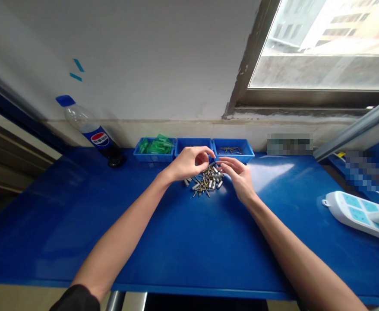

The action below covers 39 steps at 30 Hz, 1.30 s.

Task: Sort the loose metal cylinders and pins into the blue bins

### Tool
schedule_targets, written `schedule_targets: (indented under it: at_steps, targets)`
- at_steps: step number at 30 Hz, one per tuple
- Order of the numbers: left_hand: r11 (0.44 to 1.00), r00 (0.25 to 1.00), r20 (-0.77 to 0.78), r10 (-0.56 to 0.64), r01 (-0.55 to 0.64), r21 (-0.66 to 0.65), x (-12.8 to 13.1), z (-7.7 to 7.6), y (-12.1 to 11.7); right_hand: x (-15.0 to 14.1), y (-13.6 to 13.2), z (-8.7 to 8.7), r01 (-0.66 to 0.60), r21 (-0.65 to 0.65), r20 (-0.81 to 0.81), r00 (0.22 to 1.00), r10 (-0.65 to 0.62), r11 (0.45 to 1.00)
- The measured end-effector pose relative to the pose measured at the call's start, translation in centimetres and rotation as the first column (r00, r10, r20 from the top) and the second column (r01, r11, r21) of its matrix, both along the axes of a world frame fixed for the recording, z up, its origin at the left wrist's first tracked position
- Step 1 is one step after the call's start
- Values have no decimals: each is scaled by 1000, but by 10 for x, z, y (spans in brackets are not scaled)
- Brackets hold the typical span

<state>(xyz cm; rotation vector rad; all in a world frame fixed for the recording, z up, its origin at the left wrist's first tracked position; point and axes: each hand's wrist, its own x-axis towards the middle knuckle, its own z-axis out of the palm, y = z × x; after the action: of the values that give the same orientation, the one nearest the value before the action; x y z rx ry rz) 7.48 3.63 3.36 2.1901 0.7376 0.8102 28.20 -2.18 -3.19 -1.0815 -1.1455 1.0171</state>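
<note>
Fingers of the left hand are curled and those of the right hand spread, just above the pins between them.

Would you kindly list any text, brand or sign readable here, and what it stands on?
Bottle: red, white and blue globe logo on the blue label; its white lettering is too small to read.
Power strip: no readable marking.
Two patches by the window are blurred out; unreadable.
Trays: no text.
</note>
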Motion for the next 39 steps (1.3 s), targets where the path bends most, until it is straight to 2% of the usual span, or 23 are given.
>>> schedule_targets:
  at_steps: [2, 5, 7, 11, 15, 18, 22, 25, 28, 32, 39]
  targets:
    - [991, 997, 64, -31, 39, -128, 0, 2, -1, -2, -2, 2, -58, 5, 33, 998, 58, 998]
    - [968, 992, 116, -43, 71, -243, -1, 3, -1, -5, -4, 2, -143, -34, -5, 990, 143, 989]
    - [958, 991, 127, -27, 62, -279, -3, 3, 1, -5, -3, 1, -169, -56, -66, 984, 165, 984]
    - [949, 994, 113, 4, 32, -314, -5, 4, 3, -4, -2, -1, -150, -77, -200, 971, 132, 986]
    - [945, 997, 77, 4, 21, -327, -3, 2, 3, -2, -2, 1, -144, -123, -225, 968, 114, 982]
    - [967, 999, -1, 42, -41, -251, -3, -3, 5, -1, -1, 1, -110, -120, -174, 981, 89, 987]
    - [978, 968, -159, 195, -203, -38, -6, -12, 10, 1, 2, 0, 37, -20, -142, 989, -39, 999]
    - [980, 947, -257, 195, -196, 20, -4, -16, 10, 4, 4, -2, 88, 31, -142, 986, -82, 996]
    - [984, 917, -356, 179, -170, 57, 2, -19, 4, 5, 5, -3, 91, 18, -109, 990, -89, 996]
    - [976, 848, -484, 215, -181, 118, 10, -20, -5, 6, 4, -4, 105, 2, -65, 992, -104, 994]
    - [963, 809, -525, 265, -197, 182, 11, -18, -8, 4, 3, -2, 104, -5, -28, 994, -104, 995]
